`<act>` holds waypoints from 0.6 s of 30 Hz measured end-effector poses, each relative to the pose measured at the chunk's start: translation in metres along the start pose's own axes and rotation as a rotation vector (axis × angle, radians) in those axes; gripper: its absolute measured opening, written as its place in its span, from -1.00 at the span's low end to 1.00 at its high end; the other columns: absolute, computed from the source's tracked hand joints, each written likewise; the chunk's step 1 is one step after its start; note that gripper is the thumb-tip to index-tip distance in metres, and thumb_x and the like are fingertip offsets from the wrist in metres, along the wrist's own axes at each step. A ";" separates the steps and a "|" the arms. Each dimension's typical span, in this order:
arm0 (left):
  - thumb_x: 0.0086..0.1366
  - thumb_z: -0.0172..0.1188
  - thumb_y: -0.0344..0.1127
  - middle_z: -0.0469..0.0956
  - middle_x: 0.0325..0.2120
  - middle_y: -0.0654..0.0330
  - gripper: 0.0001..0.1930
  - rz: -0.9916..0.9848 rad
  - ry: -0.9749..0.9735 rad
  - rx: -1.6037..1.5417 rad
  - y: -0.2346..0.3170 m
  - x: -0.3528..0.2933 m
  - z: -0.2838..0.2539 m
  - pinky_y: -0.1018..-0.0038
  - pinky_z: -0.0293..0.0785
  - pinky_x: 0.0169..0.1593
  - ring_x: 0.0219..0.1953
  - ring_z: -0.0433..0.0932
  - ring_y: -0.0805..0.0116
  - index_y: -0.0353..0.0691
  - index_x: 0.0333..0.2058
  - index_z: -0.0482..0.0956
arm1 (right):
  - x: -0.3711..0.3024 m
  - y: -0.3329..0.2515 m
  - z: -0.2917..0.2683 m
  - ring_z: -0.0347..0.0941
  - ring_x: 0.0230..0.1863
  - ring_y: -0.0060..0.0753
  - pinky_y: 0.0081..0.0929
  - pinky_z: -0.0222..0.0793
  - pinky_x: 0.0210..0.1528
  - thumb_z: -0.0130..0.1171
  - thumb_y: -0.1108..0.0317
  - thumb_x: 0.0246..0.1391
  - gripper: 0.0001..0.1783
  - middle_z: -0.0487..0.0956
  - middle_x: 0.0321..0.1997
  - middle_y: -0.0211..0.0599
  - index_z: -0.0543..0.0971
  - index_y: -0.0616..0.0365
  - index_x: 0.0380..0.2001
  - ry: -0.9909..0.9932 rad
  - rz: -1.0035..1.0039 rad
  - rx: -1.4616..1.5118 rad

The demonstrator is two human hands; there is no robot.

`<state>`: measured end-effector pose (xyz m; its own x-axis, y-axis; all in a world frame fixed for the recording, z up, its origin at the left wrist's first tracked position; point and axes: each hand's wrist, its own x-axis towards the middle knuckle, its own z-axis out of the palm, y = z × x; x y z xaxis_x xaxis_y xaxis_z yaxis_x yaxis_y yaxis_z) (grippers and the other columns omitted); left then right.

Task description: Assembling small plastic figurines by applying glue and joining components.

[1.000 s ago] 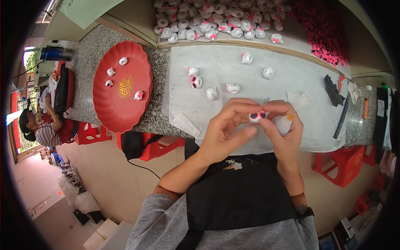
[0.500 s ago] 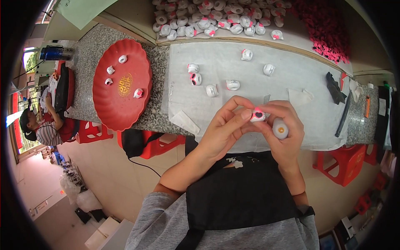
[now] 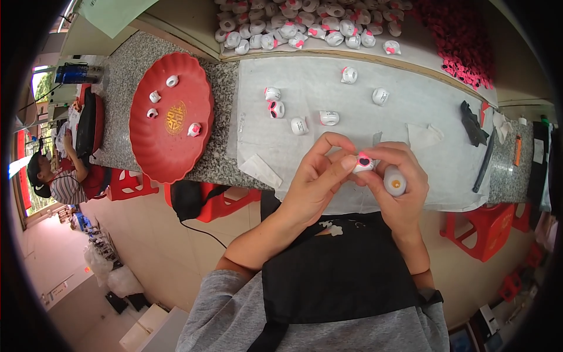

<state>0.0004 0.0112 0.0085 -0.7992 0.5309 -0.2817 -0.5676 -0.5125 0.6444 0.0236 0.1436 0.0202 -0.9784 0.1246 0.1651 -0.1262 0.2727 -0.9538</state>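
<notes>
Between the fingertips of both hands is a small white toy head point(image 3: 365, 166) with pink-rimmed black glasses on its front. My left hand point(image 3: 321, 179) pinches it from the left with thumb and forefinger. From the other side my right hand point(image 3: 404, 182) steadies it with its fingertips, while a whitish bottle point(image 3: 394, 183) with a yellow tip sits in the curl of the same hand. Another head wearing glasses point(image 3: 275, 110) lies on the white sheet point(image 3: 410, 170), beside a white toy head point(image 3: 272, 94). Several more white heads are scattered over the sheet.
A red scalloped tray point(image 3: 158, 146) at the left holds several toy heads. Heaped white heads point(image 3: 293, 35) and a pile of pink pieces point(image 3: 463, 64) fill the shelf behind. Tissue point(image 3: 425, 135) and a dark cloth point(image 3: 472, 123) lie right. A person point(image 3: 64, 182) sits far left.
Both hands stay almost in place, gripping the toy head. The whole view has shifted very slightly; nothing has been picked up or put down.
</notes>
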 end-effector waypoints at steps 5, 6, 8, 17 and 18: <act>0.14 -0.06 -0.34 0.41 -0.41 0.20 -0.83 0.023 -0.015 -0.015 -0.001 0.000 -0.001 0.55 0.30 -0.27 -0.33 0.36 0.50 -0.19 -0.29 0.22 | 0.000 0.002 0.001 0.32 -0.54 -0.54 -0.68 0.22 -0.56 0.17 0.59 -0.39 -0.72 0.41 -0.42 -0.26 0.46 0.21 -0.44 0.002 0.005 0.020; 0.15 -0.09 -0.33 0.41 -0.40 0.20 -0.83 -0.005 0.004 -0.026 0.000 0.000 0.002 0.55 0.30 -0.25 -0.32 0.36 0.51 -0.19 -0.28 0.22 | 0.000 0.002 0.000 0.32 -0.55 -0.54 -0.69 0.22 -0.57 0.17 0.59 -0.38 -0.72 0.41 -0.42 -0.26 0.46 0.21 -0.44 0.008 0.006 0.035; 0.16 -0.11 -0.32 0.40 -0.40 0.21 -0.83 -0.032 0.023 -0.037 -0.001 0.000 0.004 0.55 0.30 -0.24 -0.31 0.36 0.51 -0.19 -0.26 0.22 | 0.000 0.002 0.001 0.31 -0.55 -0.55 -0.69 0.21 -0.57 0.17 0.58 -0.38 -0.73 0.41 -0.42 -0.26 0.46 0.21 -0.44 0.005 -0.002 0.051; 0.17 -0.18 -0.14 0.36 -0.42 0.23 -0.72 -0.037 0.018 -0.064 -0.001 0.001 0.005 0.56 0.24 -0.21 -0.34 0.37 0.48 -0.20 -0.24 0.21 | -0.001 0.006 0.002 0.28 -0.59 -0.61 -0.72 0.18 -0.58 0.17 0.57 -0.35 -0.74 0.40 -0.42 -0.27 0.45 0.22 -0.43 0.005 0.000 0.096; 0.17 -0.18 -0.14 0.36 -0.42 0.24 -0.72 -0.037 0.017 -0.062 -0.001 0.001 0.005 0.57 0.23 -0.21 -0.33 0.35 0.49 -0.20 -0.24 0.20 | -0.001 0.006 0.002 0.28 -0.59 -0.62 -0.72 0.18 -0.58 0.17 0.57 -0.35 -0.74 0.40 -0.42 -0.27 0.45 0.22 -0.44 0.008 -0.001 0.104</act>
<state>0.0011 0.0153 0.0114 -0.7802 0.5390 -0.3174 -0.6079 -0.5338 0.5878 0.0230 0.1429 0.0136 -0.9769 0.1323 0.1679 -0.1441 0.1726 -0.9744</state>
